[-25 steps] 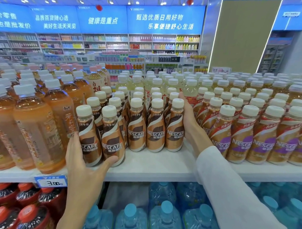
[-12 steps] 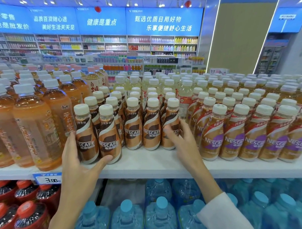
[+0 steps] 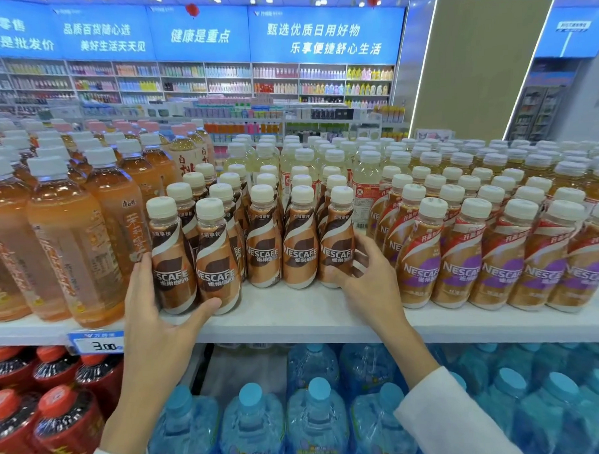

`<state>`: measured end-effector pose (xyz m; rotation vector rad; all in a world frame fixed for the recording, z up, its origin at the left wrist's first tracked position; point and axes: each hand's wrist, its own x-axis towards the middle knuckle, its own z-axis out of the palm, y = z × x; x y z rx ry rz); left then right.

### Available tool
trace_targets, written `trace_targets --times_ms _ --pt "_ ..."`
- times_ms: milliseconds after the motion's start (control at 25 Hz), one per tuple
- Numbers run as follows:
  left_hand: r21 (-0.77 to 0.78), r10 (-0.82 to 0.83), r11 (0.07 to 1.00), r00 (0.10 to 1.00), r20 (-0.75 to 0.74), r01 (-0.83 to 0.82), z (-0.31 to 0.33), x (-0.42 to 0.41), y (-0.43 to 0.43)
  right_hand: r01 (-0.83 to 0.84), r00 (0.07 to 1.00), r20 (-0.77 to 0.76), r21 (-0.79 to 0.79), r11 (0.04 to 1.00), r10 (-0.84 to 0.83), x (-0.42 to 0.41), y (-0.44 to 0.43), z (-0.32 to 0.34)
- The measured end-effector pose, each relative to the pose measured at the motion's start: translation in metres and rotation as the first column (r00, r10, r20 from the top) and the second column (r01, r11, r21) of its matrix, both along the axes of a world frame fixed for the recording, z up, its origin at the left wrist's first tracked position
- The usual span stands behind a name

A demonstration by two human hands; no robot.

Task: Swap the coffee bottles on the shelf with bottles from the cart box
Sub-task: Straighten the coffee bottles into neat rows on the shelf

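Left hand [image 3: 158, 320]: wrapped round the front pair [image 3: 194, 264] of brown coffee bottles, with the fingers laid against the left bottle's far side and the thumb pressed at the right bottle's base.
Right hand [image 3: 368, 285]: clamped on the end bottle [image 3: 336, 246], with the thumb set on its label and the fingers curled round its right side.
Front pair: stood upright and touching at the near edge of the shelf [image 3: 294, 315], just right of the tea bottles [image 3: 71, 251].
End bottle: stood upright at the right end of a row of three, set farther back than the front pair and just beside the purple bottles [image 3: 462, 265].
Coffee bottles [image 3: 265, 248]: ranged in files running back from the near edge, all white-capped.
Tea bottles: tall and orange, massed on the left of the shelf.
Purple bottles: lined up along the right, white-capped.
Price tag [image 3: 98, 345]: blue, marked 3.00, fixed to the shelf edge below the tea bottles.
Lower shelf: blue-capped water jugs [image 3: 318, 413] were seen at centre and right, red-capped bottles [image 3: 43, 405] at left.
Sleeve [image 3: 443, 412]: white, seen at the right wrist.
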<state>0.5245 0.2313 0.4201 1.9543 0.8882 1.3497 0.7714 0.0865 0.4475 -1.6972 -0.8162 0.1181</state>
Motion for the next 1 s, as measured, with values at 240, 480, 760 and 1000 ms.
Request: trace_targets --times_ms 240,480,760,1000 --pt "-0.039 -0.005 0.999 1.000 0.003 0.005 -0.004 -0.001 0.008 0.162 0.949 0.251 0.125 0.979 -0.189 -0.038 -0.009 0.008" --pt "-0.048 0.007 0.999 1.000 0.008 -0.007 0.000 -0.005 0.009 0.139 0.952 0.293 -0.138 0.981 -0.094 -0.051 0.030 0.022" --pt "-0.036 0.061 0.997 0.998 -0.023 -0.061 0.010 -0.013 0.009 0.194 0.952 0.252 -0.049 0.980 -0.176 -0.066 0.032 0.023" --pt "0.013 0.099 0.995 0.991 -0.086 -0.099 0.025 -0.016 0.017 -0.213 0.964 0.161 -0.016 0.977 0.213 -0.128 0.051 0.011"
